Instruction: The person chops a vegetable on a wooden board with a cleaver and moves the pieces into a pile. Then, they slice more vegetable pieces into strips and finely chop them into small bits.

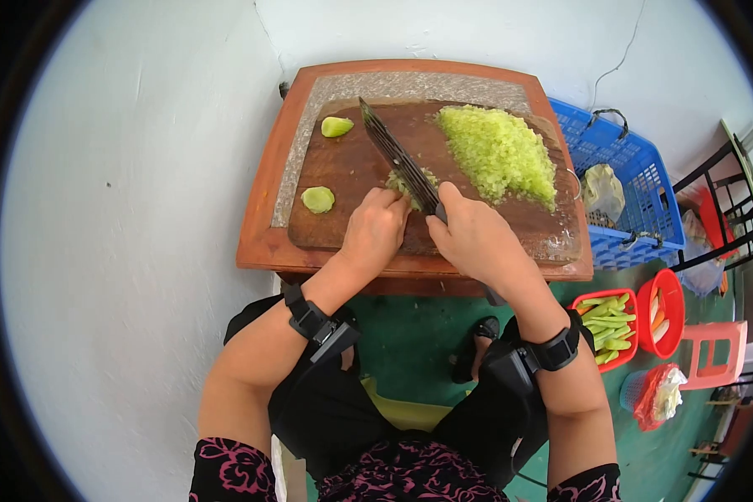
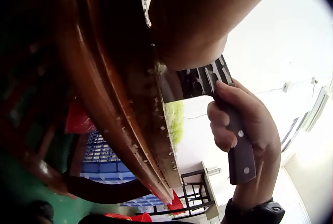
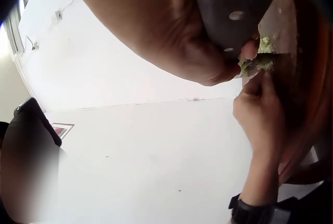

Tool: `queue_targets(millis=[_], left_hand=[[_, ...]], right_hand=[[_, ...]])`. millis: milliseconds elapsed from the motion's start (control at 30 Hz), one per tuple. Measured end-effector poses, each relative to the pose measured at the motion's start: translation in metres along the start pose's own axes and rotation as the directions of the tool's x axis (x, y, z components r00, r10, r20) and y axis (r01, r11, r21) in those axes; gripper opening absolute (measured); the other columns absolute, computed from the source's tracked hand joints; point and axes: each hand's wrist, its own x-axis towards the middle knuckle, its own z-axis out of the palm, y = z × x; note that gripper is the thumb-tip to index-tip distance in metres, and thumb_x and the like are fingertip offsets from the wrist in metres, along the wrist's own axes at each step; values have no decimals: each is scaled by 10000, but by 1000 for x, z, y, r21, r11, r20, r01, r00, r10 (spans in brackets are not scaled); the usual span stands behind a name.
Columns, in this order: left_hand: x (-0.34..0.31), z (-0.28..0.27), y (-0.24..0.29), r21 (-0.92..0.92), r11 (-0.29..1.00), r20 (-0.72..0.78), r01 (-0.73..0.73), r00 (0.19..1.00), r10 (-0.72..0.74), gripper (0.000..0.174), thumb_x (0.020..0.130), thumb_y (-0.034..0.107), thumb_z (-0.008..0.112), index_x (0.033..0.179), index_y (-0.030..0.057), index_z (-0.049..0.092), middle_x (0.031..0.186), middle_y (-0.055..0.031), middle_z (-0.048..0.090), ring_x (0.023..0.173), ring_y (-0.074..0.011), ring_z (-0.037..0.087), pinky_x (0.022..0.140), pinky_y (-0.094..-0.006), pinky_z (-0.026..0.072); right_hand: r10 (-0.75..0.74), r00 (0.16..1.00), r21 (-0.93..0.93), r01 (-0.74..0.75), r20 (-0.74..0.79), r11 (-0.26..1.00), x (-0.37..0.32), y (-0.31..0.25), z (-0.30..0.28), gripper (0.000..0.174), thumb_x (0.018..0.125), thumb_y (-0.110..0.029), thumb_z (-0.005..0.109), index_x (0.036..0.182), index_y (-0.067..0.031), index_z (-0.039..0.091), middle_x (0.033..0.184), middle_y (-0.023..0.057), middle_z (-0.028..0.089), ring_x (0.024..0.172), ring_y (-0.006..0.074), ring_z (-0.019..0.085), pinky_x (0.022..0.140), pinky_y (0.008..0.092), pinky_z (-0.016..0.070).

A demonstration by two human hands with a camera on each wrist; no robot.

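My right hand [image 1: 481, 234] grips the dark riveted handle [image 2: 242, 151] of a kitchen knife [image 1: 400, 159], its broad blade pointing to the far left over the wooden cutting board [image 1: 351, 230]. Close against the blade's left side, the bent fingers of my left hand [image 1: 375, 226] hold pale green vegetable [image 1: 412, 180], partly hidden by fingers and blade. Those same fingers show beside the green bits [image 3: 265, 63] in the right wrist view. A large heap of finely chopped green vegetable [image 1: 502, 155] covers the board's right side. Two cut green end pieces [image 1: 337, 126] [image 1: 318, 199] lie at its left.
The board lies on a small wood-rimmed table [image 1: 263, 230] by a white wall. On the right stand a blue crate [image 1: 644, 188], a red basket of long green vegetables [image 1: 609, 326], a red bowl [image 1: 663, 309] and a pink stool [image 1: 715, 351].
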Motion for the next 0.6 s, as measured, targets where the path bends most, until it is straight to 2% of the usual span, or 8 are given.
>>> queue_targets(millis=[100,167,333,600], left_hand=[[1,0,-2,-12,1000,-19,-7,1000,7,110,734,16,653,830,-37,661,846,-159,637,810,-328,592,701,-385,493],[2,-2,-4,-48,999,-9,25,1000,-26,91,725,5,650,807,-32,664,835,-161,642,805,-328,598,700,-383,493],[7,-2,-8,-135,979,1,151,988,-152,56,690,-17,649,743,-17,667,778,-163,647,762,-329,611,693,-383,493],[8,-3,-7,-114,985,-2,130,991,-131,77,673,-16,648,747,-14,669,760,-157,634,750,-329,604,682,-391,489]], right_hand=[[59,998,130,-61,18,990,1,5,-10,204,843,-182,524,877,13,474,758,275,598,771,455,582,686,520,457],[58,997,149,-64,42,987,-6,2,-24,205,839,-184,528,870,13,483,757,274,594,776,454,577,684,517,450],[38,998,119,-43,47,992,-19,-9,-36,209,836,-184,532,864,18,485,751,274,590,769,454,573,679,510,444],[22,997,118,-30,70,993,-18,-7,-27,217,841,-179,529,865,29,472,733,286,586,749,459,578,674,519,450]])
